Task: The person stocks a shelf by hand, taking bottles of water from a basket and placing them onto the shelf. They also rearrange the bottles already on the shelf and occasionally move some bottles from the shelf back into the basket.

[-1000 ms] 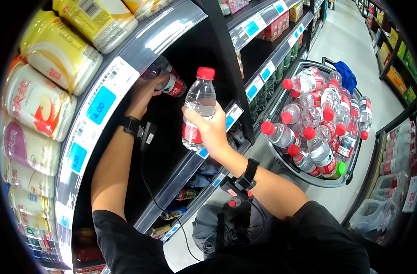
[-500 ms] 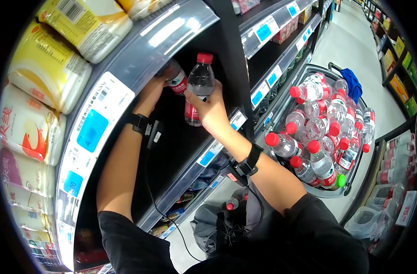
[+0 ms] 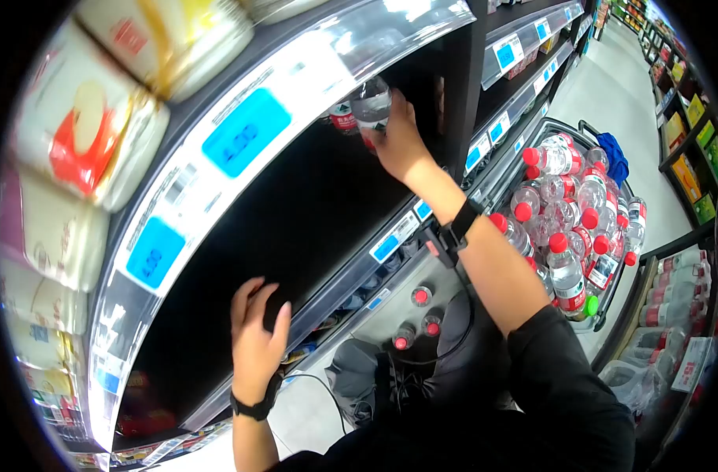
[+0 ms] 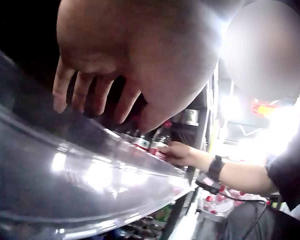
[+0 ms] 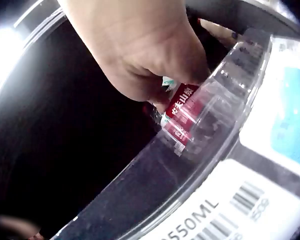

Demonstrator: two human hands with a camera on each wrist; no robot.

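Inside the dark shelf, my right hand (image 3: 404, 145) grips a clear water bottle (image 3: 371, 110) with a red label by its side. Another red-labelled bottle (image 3: 343, 119) stands right beside it, partly behind the shelf's clear front strip. In the right wrist view, the fingers of the right hand (image 5: 140, 55) curl round the red label (image 5: 182, 102), seen partly through the strip. My left hand (image 3: 258, 338) hovers near the shelf's lower front edge, holding nothing. Its fingers (image 4: 101, 95) hang loosely spread in the left wrist view.
A dark basket (image 3: 604, 318) heaped with red-capped bottles (image 3: 565, 271) stands on the right, a blue cloth (image 3: 613, 157) at its far end. Three bottles (image 3: 422, 296) stand on the floor by my legs. Price tags (image 3: 247, 134) line the upper shelf, which bears packaged jars (image 3: 88, 126).
My left hand has let go of the bottle in the shelf and drawn back toward me. The right hand has carried its bottle deeper into the shelf, beside the other bottle.
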